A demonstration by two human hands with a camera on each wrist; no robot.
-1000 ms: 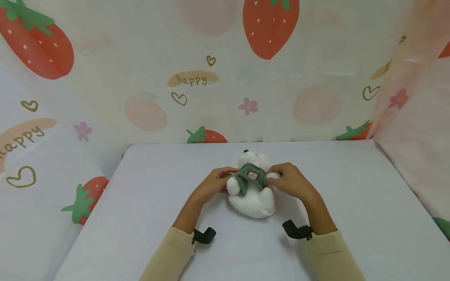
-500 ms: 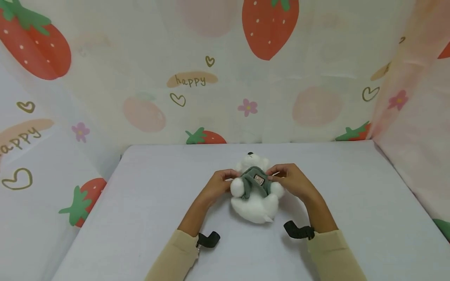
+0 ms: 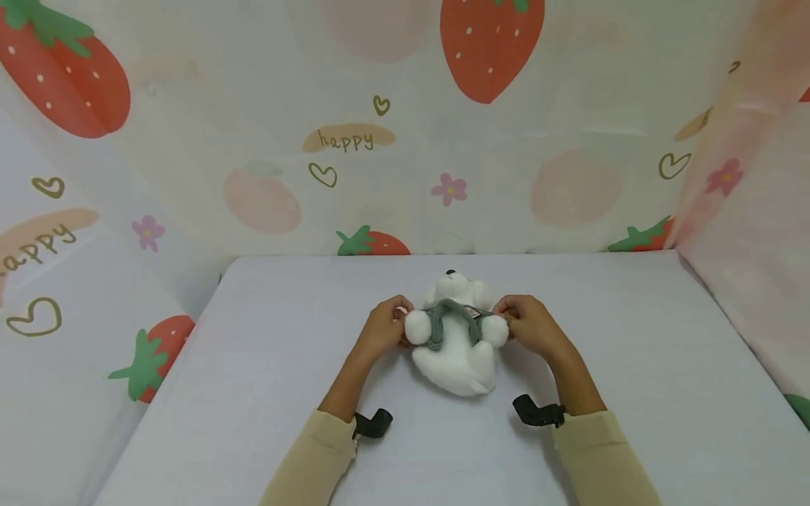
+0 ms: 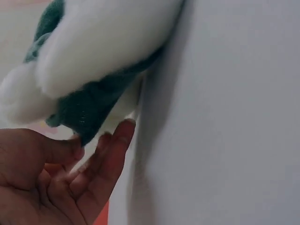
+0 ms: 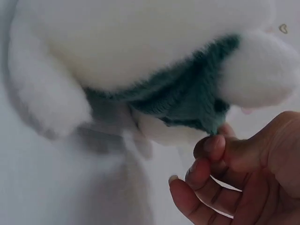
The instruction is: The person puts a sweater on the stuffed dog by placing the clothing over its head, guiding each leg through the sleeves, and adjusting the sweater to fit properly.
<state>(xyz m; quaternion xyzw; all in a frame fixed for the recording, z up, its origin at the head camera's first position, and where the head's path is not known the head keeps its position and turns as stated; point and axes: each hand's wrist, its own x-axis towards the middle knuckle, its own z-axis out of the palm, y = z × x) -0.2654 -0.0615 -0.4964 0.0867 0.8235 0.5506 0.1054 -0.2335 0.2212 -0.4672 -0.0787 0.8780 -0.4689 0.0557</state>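
A white plush bear (image 3: 452, 358) lies on its back on the table, its black nose toward the far edge. It wears a grey-green knitted garment (image 3: 436, 327), with its front spread open and the white belly showing between the sides. At the bear's left side in the head view, my left hand (image 3: 382, 327) pinches an edge of the garment (image 4: 86, 117) between thumb and fingers. On the other side, my right hand (image 3: 530, 325) pinches the opposite edge of the garment (image 5: 187, 98) between thumb and index finger, its other fingers loosely bent.
The white tabletop (image 3: 285, 316) extends around the bear. Behind it hangs a cloth backdrop (image 3: 493, 140) with strawberries, hearts and flowers. A black wrist camera (image 3: 373, 424) sits at the left cuff, another wrist camera (image 3: 536, 411) at the right.
The garment's front, with its label, has gone from lying over the chest to drawn open, uncovering the belly. My hands have spread slightly apart, each pulling its edge outward.
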